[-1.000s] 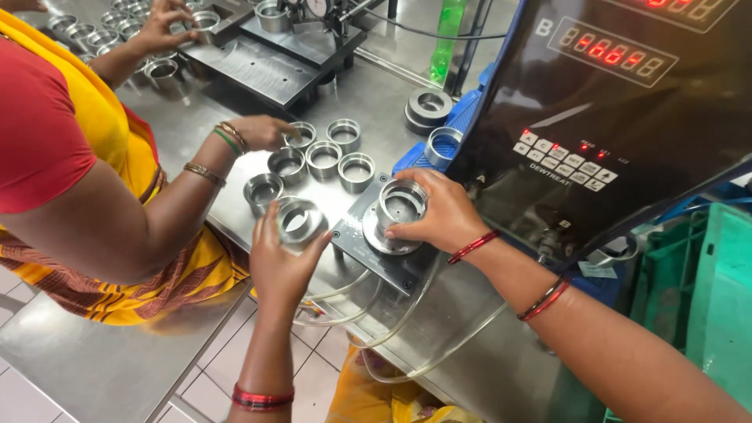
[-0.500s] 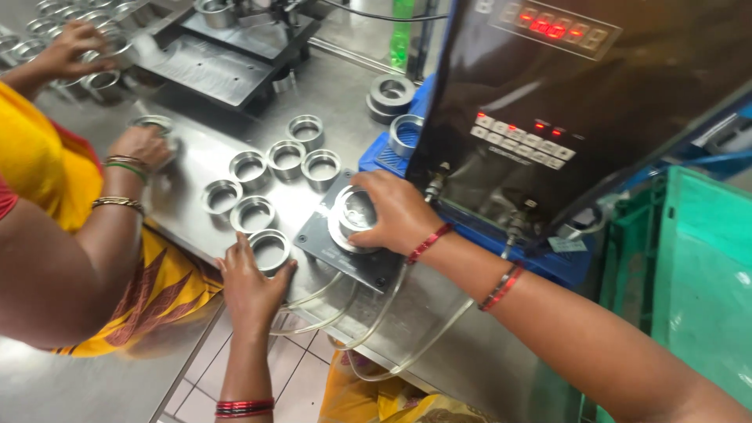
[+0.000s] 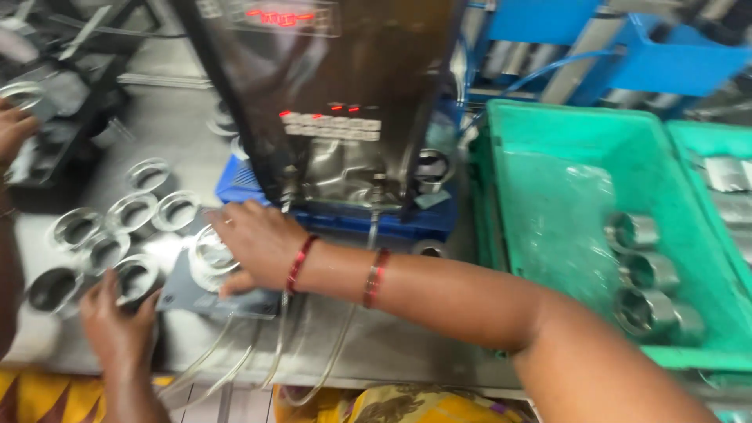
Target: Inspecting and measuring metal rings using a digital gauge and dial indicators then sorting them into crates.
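While the left hand [image 3: 117, 325] sits nearest the camera with its fingers [image 3: 145, 301] curled against a metal ring [image 3: 137, 278] at the desk's [image 3: 392, 348] front edge, apparently gripping its rim though blur makes the hold hard to confirm, the right hand [image 3: 258, 243] reaches across just beyond it, fingers spread and pressed down over another ring [image 3: 207, 251] seated on a flat grey fixture plate [image 3: 196, 294]. Clear tubes [image 3: 274, 345] trail from under that plate over the desk edge, right beneath the right wrist with its red bangles [image 3: 298, 262]; a quick pull back could snag a tube and drag the plate, unseating the ring. Both hands work close together, so one could knock the other's ring askew. Further left, loose rings [image 3: 129, 211] crowd the steel surface in touching rows, and a sweep of the left hand could push one off the front edge. Another person's hand [image 3: 16, 129] works at the far left, near enough to the rows that reaches could collide. Behind the plate stands a dark control unit [image 3: 329, 102] with red lights on a blue base [image 3: 337, 219], and to the far right a green crate [image 3: 564, 188] holds several metal sleeves [image 3: 646, 270], well apart from both hands.
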